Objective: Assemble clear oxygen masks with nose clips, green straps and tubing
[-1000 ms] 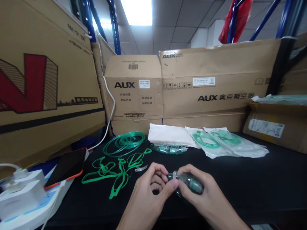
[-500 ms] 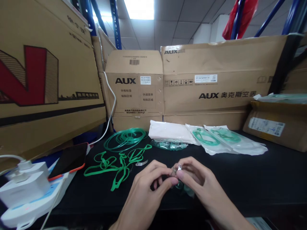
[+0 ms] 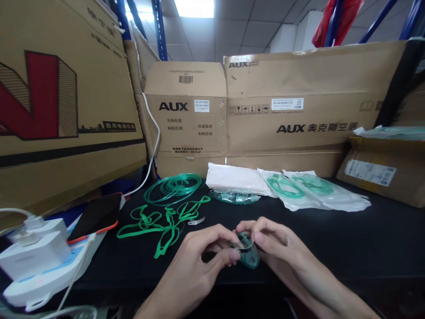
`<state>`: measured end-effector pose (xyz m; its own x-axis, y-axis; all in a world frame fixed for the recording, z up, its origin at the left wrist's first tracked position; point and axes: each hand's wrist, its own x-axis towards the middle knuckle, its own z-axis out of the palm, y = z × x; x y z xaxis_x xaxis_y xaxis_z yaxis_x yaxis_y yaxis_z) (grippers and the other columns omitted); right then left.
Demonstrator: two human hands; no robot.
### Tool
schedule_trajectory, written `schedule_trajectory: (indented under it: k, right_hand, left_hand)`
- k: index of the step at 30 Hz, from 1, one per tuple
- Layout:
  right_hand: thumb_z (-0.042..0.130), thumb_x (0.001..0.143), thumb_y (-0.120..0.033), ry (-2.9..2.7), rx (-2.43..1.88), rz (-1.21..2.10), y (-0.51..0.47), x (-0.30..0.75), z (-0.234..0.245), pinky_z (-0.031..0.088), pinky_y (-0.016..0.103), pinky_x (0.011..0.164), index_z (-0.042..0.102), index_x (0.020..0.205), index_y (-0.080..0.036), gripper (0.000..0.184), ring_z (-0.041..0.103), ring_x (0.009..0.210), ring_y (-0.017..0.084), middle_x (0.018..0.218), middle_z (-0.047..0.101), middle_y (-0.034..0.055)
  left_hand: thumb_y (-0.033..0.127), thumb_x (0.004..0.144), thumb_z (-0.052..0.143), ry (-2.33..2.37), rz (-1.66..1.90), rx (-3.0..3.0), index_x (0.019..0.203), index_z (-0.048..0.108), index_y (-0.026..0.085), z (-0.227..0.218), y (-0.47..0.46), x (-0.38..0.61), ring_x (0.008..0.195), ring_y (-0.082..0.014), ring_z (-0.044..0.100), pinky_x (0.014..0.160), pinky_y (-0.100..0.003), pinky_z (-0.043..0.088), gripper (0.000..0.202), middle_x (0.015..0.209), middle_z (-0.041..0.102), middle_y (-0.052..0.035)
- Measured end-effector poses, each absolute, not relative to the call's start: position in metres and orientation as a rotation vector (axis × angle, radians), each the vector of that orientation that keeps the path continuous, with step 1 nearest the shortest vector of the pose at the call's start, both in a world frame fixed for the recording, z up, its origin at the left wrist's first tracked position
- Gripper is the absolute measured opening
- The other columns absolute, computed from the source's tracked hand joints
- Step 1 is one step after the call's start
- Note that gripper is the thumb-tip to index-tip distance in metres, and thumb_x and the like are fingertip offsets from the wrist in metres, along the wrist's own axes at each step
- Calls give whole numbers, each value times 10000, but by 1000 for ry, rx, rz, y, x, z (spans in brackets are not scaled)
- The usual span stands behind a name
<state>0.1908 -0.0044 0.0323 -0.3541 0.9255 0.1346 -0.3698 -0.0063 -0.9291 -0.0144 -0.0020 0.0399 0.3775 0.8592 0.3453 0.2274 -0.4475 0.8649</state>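
Both my left hand and right hand grip a green-tinted mask. Left of the mask lie green straps.

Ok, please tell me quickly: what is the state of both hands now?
Left hand: closed, pinching the thin silvery strip at the translucent green plastic mask.
Right hand: closed, holding the same mask.

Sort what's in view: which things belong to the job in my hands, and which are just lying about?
Likely part of the job: green mask, held by your left hand and right hand; green straps; silvery strip; coiled tubing; bagged tubing.

Probably unrelated: phone; chargers; power strip; AUX boxes.
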Motion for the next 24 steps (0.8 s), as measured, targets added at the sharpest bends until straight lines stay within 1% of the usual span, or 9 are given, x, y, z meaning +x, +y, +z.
schedule_trajectory:
  k: [3,6,10,14,16,18,21,23,24]
  right_hand:
    - [788,873,-439,-1259,-660,1581,-7,191,32,424,366,968,661,807,-204,275,575,1118,249,1143,670,75]
    - [750,912,-439,-1306,-671,1560,-9,191,32,410,348,969,657,803,-204,274,564,1119,236,1148,666,68]
    - [749,906,-471,-1324,-689,1549,-12,190,32,415,339,971,656,796,-210,298,569,1118,229,1149,672,56]
    - [729,911,-507,-1342,-723,1452,-13,187,30,444,326,962,662,820,-221,308,589,1111,229,1138,672,52]
    - [704,929,-510,-1370,-750,1368,-12,186,28,456,323,961,666,842,-224,302,601,1110,232,1139,665,55]
    - [689,940,-508,-1411,-754,1264,-10,184,23,474,314,939,668,842,-223,302,621,1080,229,1114,662,56]
    - [713,927,-493,-1419,-751,1141,-8,181,16,501,287,894,661,818,-229,291,638,1051,215,1075,664,46]
    - [742,910,-482,-1385,-753,1165,-7,181,15,517,276,893,685,957,-266,229,638,1102,209,1127,672,37]
    - [751,907,-476,-1379,-755,1214,-6,181,15,520,280,916,682,1065,-292,252,635,1132,205,1165,675,31]
  left_hand:
    - [272,936,696,930,1066,1968,890,742,227,44,-5,-16,738,-155,680,706,-224,516,79,811,726,5]
    - [263,952,668,924,1045,1982,890,741,226,45,-6,-16,704,-151,675,697,-227,522,103,792,722,6]
    - [229,962,638,928,1037,2019,878,736,225,45,-7,-19,716,-161,686,736,-247,529,129,790,726,2]
    - [265,940,680,867,1042,2023,959,752,241,45,-8,-21,848,-196,710,817,-271,532,78,918,749,-17]
    - [303,888,756,842,1052,1963,1008,749,244,44,-9,-18,847,-202,714,804,-274,548,134,965,739,-22]
    - [329,855,802,889,1077,1930,955,750,240,43,-10,-14,788,-185,699,756,-257,550,143,920,721,-12]
    - [364,904,757,984,1134,1939,849,745,235,42,-8,-10,751,-171,656,720,-247,525,140,838,700,-4]
    - [359,908,751,970,1155,1909,831,743,233,43,-6,-11,767,-175,644,724,-249,516,148,838,697,-7]
    - [352,898,761,944,1158,1874,829,741,231,43,-4,-13,783,-177,642,724,-247,513,141,848,692,-8]
